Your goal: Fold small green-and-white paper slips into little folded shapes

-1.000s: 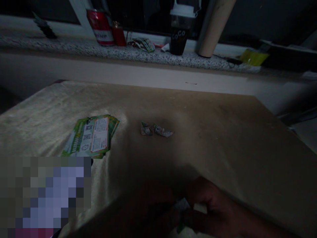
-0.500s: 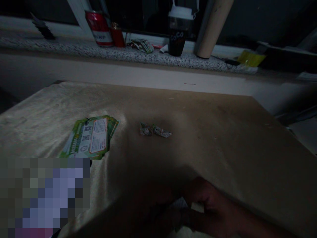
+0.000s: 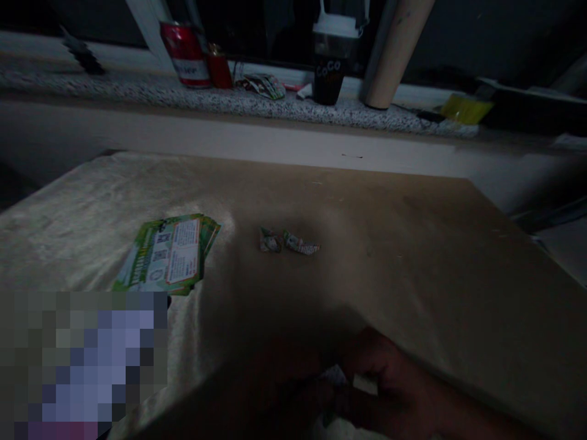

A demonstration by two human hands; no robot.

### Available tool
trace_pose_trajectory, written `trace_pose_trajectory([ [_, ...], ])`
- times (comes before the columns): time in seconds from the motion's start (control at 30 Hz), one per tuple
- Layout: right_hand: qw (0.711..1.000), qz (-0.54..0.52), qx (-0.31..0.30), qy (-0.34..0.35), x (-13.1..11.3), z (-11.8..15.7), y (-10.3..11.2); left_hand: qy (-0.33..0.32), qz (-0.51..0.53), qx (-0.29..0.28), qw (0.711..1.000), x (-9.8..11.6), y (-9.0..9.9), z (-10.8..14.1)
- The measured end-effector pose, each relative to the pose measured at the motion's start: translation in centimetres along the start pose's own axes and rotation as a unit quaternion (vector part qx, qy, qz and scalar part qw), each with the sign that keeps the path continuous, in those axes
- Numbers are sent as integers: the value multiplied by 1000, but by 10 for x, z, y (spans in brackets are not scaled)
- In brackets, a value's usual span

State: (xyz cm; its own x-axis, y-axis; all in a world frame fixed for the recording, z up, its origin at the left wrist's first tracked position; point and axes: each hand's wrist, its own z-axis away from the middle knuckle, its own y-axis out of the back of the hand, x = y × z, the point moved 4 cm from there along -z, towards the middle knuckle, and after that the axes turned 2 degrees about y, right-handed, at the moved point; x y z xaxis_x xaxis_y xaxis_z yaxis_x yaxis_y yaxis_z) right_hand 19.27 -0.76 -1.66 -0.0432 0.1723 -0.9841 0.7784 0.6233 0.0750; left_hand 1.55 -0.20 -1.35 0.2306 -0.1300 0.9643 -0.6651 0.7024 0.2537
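Observation:
At the bottom centre, in deep shadow, my left hand and my right hand meet around a small piece of printed paper. The fingers of both are bent and pinch it between them; the left fingers are very dark. Beyond the hands, two small folded paper pieces lie side by side on the cloth-covered table, one on the left and a longer one on the right. A fanned stack of green printed leaflets rests to the left.
A blurred-out, pixelated patch covers the lower left. Along the speckled window sill stand a red can, a red lighter-like item, a dark CoCo cup and a pale tube. A yellow packet lies farther right.
The paper between my hands has shifted and tilted slightly, and less of it shows. The leaflets and the folded pieces have stayed in place.

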Motion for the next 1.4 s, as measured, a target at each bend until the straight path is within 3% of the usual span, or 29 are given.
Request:
trace_pose_trajectory([
  [0.3, 999, -34, -31, 15, -3, -1, -3, -7, 164, -34, 986, 13, -1, -7],
  [0.6, 999, -15, -30, 5, 1, 0, -3, -35, 91, -4, 995, 11, 1, -3],
  [0.8, 1000, -18, -15, 13, -1, -3, -2, -13, 17, 25, 999, 1, 0, 3],
  [1.13, 999, -20, 5, 28, -4, -4, 0, 13, -8, 6, 1000, -7, 3, 8],
  [1.4, 1000, -10, -3, 10, 1, -1, 0, -13, -1, 23, 1000, 3, 3, 3],
])
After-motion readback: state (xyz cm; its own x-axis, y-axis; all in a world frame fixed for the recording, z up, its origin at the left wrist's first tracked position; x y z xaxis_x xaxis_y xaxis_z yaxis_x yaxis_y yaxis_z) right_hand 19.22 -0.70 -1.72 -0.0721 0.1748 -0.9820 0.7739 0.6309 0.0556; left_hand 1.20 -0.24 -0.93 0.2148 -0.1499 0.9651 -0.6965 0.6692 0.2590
